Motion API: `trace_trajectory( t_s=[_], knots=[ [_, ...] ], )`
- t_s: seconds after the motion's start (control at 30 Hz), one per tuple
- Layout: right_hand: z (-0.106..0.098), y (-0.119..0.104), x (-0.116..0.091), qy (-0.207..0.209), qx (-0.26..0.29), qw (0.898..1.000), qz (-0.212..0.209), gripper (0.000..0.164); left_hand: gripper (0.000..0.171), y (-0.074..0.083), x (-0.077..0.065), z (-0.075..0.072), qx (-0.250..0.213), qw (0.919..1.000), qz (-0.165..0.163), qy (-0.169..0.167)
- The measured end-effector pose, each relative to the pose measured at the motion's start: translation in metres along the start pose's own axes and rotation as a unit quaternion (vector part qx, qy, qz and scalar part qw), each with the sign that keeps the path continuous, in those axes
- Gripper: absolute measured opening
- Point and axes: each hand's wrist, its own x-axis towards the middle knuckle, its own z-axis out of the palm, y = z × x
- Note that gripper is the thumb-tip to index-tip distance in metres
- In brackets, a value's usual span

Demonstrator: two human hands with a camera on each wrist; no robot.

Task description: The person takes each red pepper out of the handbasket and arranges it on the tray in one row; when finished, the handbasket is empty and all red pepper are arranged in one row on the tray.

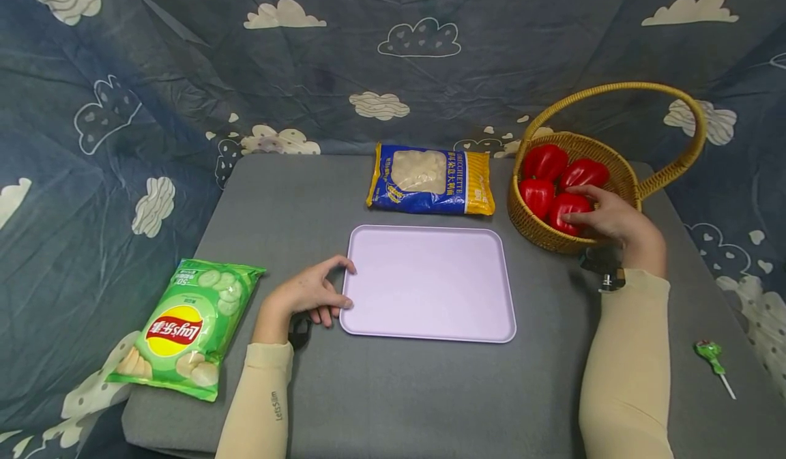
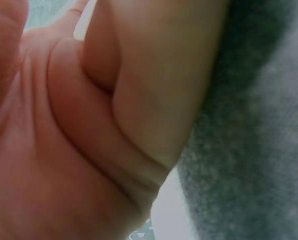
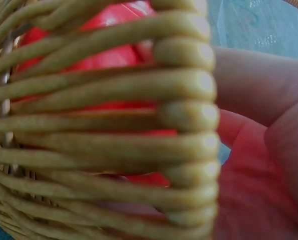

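Observation:
My right hand [image 1: 610,215] reaches over the rim of a wicker basket [image 1: 546,235] and grips a red bell pepper [image 1: 566,206], thumb at its near side and fingers at its far side. Several more red peppers [image 1: 545,162] lie in the basket. The right wrist view is mostly basket weave [image 3: 98,122], with red showing through the gaps. At the left edge of a pale lilac tray [image 1: 430,285], my left hand [image 1: 305,292] touches the rim with thumb and index finger, set apart. Its other fingers bend beside the rim. The left wrist view shows mainly my palm [image 2: 53,165].
A blue and yellow pasta bag [image 1: 432,181] lies behind the tray. Green chip bag [image 1: 187,329] is on the left, and a green-wrapped lollipop [image 1: 711,357] at the right edge. The basket's tall handle [image 1: 620,87] arches above its rim. Cloud-patterned cloth [image 1: 344,70] hangs around the grey table.

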Motion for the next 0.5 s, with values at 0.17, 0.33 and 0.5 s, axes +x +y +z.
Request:
trace_trajectory(
  t_s=[0.17,0.33,0.5],
  knots=[
    [0.0004,0.0004,-0.0015,0.001,0.009,1.0,0.006,0.096,0.06,0.0,-0.0006,0.0,0.001,1.0,0.002,-0.003],
    [0.002,0.0008,-0.002,0.005,0.012,1.0,0.004,0.093,0.055,-0.0012,0.0002,0.0001,-0.006,0.9999,0.004,-0.009],
    [0.003,0.0007,-0.0026,0.015,0.01,1.0,0.003,0.094,0.055,-0.002,0.0002,-0.0003,-0.011,0.9998,0.003,-0.014]
  ],
)
